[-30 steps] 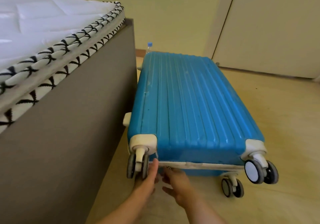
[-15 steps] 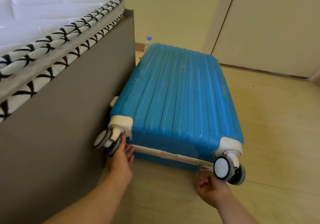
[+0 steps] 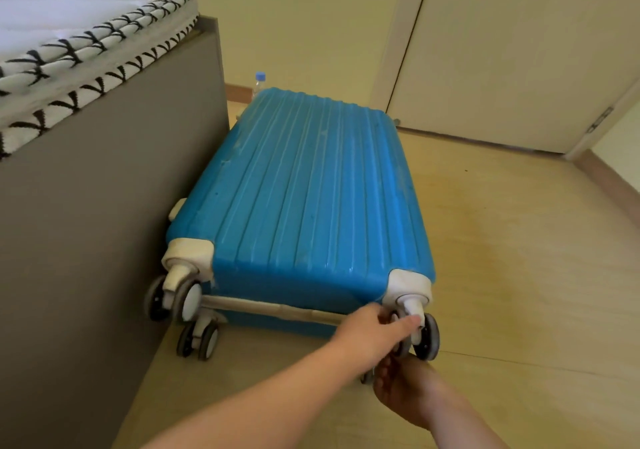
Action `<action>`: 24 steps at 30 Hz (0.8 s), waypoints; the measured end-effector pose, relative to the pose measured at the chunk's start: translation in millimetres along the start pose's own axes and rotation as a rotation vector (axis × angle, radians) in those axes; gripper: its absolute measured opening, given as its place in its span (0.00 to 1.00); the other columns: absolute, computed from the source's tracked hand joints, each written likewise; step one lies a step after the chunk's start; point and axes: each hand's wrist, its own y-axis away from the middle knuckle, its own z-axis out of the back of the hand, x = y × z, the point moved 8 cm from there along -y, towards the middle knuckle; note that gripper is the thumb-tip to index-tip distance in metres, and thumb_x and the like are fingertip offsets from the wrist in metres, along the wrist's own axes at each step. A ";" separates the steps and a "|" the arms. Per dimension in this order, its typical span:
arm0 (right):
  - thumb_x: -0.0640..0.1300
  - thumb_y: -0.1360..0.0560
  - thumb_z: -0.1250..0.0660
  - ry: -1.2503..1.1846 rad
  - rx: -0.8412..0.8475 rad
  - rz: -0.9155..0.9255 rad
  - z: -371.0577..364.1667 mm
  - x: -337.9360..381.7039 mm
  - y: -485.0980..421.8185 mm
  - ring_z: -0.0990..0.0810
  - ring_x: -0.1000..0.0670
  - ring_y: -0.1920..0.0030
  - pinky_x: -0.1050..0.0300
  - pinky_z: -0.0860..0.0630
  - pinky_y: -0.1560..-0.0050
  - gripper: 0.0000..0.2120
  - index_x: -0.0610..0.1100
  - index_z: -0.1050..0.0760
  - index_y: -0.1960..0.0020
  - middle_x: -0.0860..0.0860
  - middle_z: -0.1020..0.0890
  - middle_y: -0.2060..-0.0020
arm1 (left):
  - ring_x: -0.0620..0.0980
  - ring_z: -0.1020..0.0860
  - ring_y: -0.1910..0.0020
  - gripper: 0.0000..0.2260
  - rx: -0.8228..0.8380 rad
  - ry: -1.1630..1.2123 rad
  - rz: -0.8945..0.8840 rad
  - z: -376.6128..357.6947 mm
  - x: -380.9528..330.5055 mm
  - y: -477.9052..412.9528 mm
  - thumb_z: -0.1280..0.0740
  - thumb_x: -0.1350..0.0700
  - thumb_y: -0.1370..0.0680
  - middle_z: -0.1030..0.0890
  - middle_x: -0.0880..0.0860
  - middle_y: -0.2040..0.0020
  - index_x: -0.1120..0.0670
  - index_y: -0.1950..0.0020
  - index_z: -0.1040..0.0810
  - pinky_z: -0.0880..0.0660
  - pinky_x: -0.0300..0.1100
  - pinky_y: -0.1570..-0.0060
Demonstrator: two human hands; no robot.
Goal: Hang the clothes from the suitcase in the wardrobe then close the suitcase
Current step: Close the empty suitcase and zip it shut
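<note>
The blue ribbed suitcase [image 3: 311, 188] lies flat and closed on the floor against the bed base, its white wheels toward me. My left hand [image 3: 372, 330] reaches across to the near right corner, and its fingers curl at the stem of the upper right wheel [image 3: 424, 336], beside the pale zip seam [image 3: 277, 308]. Just below it, my right hand [image 3: 403, 391] has its fingers curled at the suitcase's lower right corner. What those fingers hold is hidden. No clothes are in view.
The grey bed base [image 3: 104, 223] with a white mattress [image 3: 69, 32] stands close on the left. A plastic bottle [image 3: 259, 83] stands behind the suitcase by the wall. Cream door panels [image 3: 519, 67] fill the back right, with bare wooden floor [image 3: 519, 275] to the right.
My left hand has left the near left wheel and crossed to the right wheel corner. My right hand stayed low at that corner. The suitcase swung slightly, and its left wheels now stand free.
</note>
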 end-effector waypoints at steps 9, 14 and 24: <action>0.39 0.21 0.46 -0.297 0.092 -0.050 2.4 6.4 2.7 0.32 0.55 0.74 0.65 0.37 0.68 0.12 0.42 0.29 0.62 0.50 0.28 0.77 | 0.48 0.23 0.52 0.11 -0.033 -0.304 -0.222 -6.4 -27.3 -5.1 0.31 0.50 0.27 0.21 0.51 0.52 0.53 0.48 0.23 0.25 0.43 0.51; 0.42 0.21 0.46 -0.420 0.064 -0.104 23.6 19.6 8.4 0.22 0.45 0.81 0.60 0.25 0.80 0.14 0.36 0.27 0.58 0.40 0.21 0.77 | 0.42 0.31 0.69 0.11 0.087 -0.462 -0.298 -1.0 -32.3 -1.7 0.30 0.51 0.28 0.29 0.46 0.69 0.50 0.67 0.28 0.32 0.37 0.65; 0.40 0.22 0.44 -0.057 -0.056 -0.083 49.9 23.2 -3.6 0.37 0.52 0.73 0.61 0.36 0.68 0.18 0.42 0.33 0.71 0.51 0.33 0.84 | 0.45 0.30 0.67 0.13 0.328 -0.850 -0.315 10.7 -18.4 33.3 0.32 0.46 0.27 0.31 0.45 0.70 0.50 0.67 0.30 0.34 0.40 0.68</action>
